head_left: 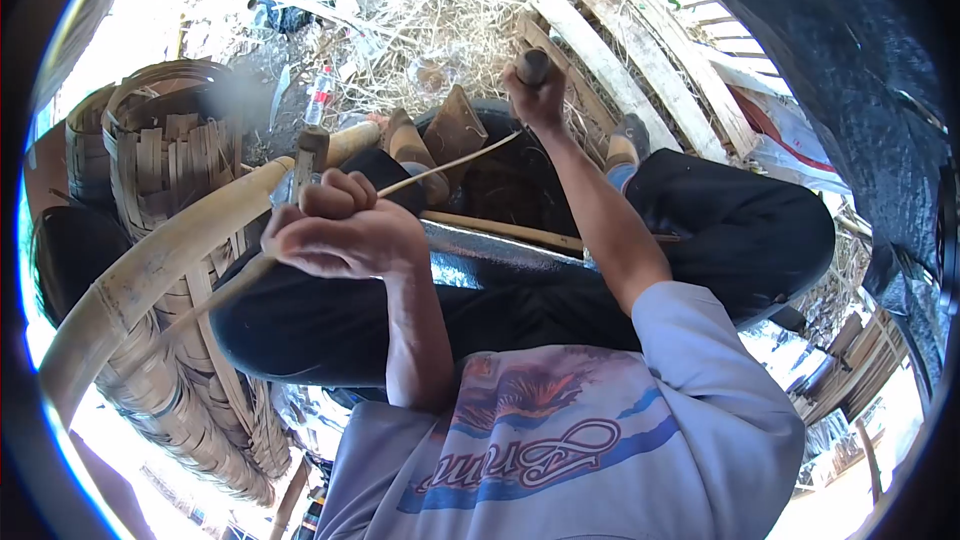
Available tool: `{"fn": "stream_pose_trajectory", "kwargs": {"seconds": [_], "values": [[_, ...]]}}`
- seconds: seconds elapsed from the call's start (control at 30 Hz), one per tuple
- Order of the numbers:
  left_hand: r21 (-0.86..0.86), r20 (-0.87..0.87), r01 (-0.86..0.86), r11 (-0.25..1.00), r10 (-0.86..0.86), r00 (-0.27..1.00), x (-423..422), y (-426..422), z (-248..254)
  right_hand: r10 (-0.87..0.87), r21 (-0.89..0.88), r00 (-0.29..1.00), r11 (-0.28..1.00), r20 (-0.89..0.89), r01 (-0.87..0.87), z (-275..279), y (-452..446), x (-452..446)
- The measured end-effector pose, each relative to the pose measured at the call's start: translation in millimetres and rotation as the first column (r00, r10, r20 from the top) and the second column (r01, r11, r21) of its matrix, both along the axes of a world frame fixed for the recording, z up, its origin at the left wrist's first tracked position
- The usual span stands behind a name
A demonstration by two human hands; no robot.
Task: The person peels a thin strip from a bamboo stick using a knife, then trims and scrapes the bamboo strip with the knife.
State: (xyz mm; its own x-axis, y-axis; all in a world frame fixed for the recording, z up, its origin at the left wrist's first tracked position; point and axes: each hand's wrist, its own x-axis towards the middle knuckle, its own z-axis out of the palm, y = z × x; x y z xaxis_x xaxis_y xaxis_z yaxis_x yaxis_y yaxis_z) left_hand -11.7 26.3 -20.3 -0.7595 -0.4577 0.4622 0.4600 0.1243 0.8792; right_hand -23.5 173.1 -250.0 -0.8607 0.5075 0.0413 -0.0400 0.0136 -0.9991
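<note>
My left hand (350, 225) is closed around a thin bamboo strip (450, 165). One end of the strip reaches toward my right hand, and the other runs out at lower left. My right hand (537, 100) is wrapped around a dark, round-ended tool handle (533, 66); the tool's working end cannot be made out. Between my feet a brown flat piece (456, 130) stands beside a dark round container (500, 180). Just beyond my left hand, an upright tool (311, 145) with a blocky top stands against a thick bamboo pole (190, 225).
Woven bamboo baskets (175, 160) stand at left. A narrow wooden stick (510, 228) lies across my lap. Pale planks (620, 60) and straw (440, 10) cover the ground ahead, with a plastic bottle (319, 95) near the baskets. A dark tarp (840, 60) hangs at right.
</note>
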Motion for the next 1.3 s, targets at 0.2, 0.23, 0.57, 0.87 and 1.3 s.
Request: {"fn": "stream_pose_trajectory", "kwargs": {"seconds": [0.2, 0.23, 0.57, 0.87, 1.3], "values": [[0.107, 0.023, -0.052, 0.993, 0.049, 0.999, -0.9, -5.2, 0.0, -0.098, -0.101, 0.985, 0.991, -0.141, 0.084, 34.7, 11.4, -17.7], [0.116, 0.011, -0.024, 0.993, 0.023, 1.0, -0.4, -6.8, -0.8, -0.098, -0.099, 0.986, 0.991, -0.135, 0.085, 37.8, 11.2, -16.1], [0.174, 0.072, 0.332, 0.927, -0.348, 0.935, 28.0, 10.3, -81.2, -0.057, -0.047, 0.998, 0.997, 0.011, 0.058, -3.8, 8.2, 10.2], [-0.362, 0.648, 0.706, 0.609, -0.38, 0.661, 38.2, -11.4, -166.1, -0.087, -0.113, 0.996, 0.99, 0.012, 0.087, -1.1, 17.6, 4.4], [-0.426, 0.734, 0.699, 0.574, -0.233, 0.639, 45.0, 9.4, -225.8, -0.185, -0.09, 0.979, 0.98, -0.081, 0.177, 23.3, 39.6, -3.8]]}}
